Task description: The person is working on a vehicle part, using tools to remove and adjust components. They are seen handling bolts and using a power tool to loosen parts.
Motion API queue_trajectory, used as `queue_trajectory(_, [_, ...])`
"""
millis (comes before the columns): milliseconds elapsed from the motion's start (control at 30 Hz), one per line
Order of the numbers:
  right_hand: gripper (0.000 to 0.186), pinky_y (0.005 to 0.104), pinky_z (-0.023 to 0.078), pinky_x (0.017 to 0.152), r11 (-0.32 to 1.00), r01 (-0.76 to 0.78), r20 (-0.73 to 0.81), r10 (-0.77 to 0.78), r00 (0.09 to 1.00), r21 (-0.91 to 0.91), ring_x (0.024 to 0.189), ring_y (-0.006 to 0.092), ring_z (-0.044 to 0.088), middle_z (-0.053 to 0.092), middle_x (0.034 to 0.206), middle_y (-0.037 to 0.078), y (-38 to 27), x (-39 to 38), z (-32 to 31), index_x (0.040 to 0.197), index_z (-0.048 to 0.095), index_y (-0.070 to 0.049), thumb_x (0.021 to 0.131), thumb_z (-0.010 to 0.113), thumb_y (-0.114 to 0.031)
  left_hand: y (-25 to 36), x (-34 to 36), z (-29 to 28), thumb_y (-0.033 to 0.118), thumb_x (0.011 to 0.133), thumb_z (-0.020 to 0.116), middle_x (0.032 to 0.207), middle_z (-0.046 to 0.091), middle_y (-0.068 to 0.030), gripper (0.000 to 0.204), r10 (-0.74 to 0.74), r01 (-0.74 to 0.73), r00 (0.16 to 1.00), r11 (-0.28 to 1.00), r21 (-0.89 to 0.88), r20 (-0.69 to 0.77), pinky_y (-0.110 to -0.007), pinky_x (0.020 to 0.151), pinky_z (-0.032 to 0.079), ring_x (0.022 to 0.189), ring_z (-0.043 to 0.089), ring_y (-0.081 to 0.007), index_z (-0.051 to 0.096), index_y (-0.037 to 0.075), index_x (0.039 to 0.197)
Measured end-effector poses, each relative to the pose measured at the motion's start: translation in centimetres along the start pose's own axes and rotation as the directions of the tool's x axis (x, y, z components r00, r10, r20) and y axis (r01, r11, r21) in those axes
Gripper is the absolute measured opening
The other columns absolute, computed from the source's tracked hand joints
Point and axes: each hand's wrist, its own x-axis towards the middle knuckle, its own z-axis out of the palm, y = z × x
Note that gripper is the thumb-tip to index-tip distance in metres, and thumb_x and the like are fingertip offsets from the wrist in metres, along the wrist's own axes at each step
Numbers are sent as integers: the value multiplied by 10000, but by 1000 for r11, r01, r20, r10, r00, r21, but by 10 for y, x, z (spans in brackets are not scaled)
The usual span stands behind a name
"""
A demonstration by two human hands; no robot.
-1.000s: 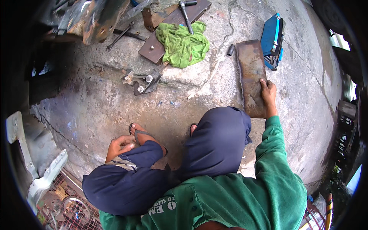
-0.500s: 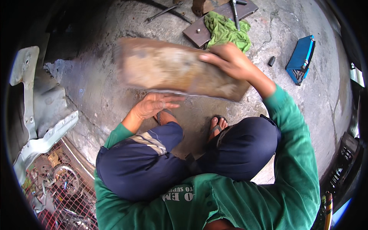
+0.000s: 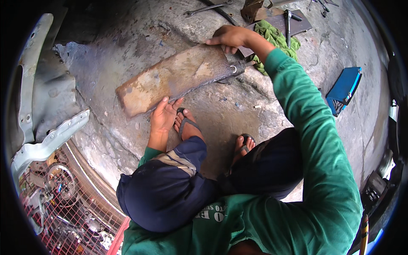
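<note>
A worn, flat brown board (image 3: 170,78), stained and patchy, slants across the ground beyond my feet. My right hand (image 3: 229,37) grips its far right corner, the index finger along the upper edge and the other fingers curled at the end. Beside the board's near edge, my left hand (image 3: 163,117) is open, palm up, its fingertips at or just under that edge; I cannot tell whether they bear weight. A dark tool with a pale ring (image 3: 233,70) sticks out at the board's right end, partly hidden by it.
Right of my right hand, a green cloth (image 3: 276,40) and a ratchet handle (image 3: 288,29) lie on a dark plank (image 3: 301,23). A wrench (image 3: 208,8) lies at the far side. A blue box (image 3: 343,90) stands right. Bent metal panels (image 3: 51,138) and red mesh (image 3: 63,204) flank my left.
The board has come down and to the left, from a blurred swing to a steady slant. My right hand has moved up to its far corner; my left hand has turned palm up at its near edge.
</note>
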Motion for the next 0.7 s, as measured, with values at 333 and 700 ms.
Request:
queue_trajectory(333, [342, 366, 602, 668, 830, 78, -286, 100, 953, 552, 843, 226, 694, 721, 1001, 127, 57, -4, 16, 1175, 693, 29, 896, 781, -147, -20, 18, 9, 156, 1014, 622, 1328, 617, -138, 293, -111, 112, 993, 993, -24, 29, -464, 1141, 450, 1289, 556, -298, 591, 15, 1269])
queue_trajectory(700, [444, 407, 504, 916, 966, 44, -583, 118, 804, 255, 1035, 337, 686, 707, 1101, 285, 46, 8, 63, 1127, 664, 95, 1007, 655, -332, -35, -2, 6, 339, 1051, 587, 1374, 605, -107, 394, -204, 199, 975, 978, 63, 88, -441, 1048, 464, 1297, 559, -270, 553, 87, 1352])
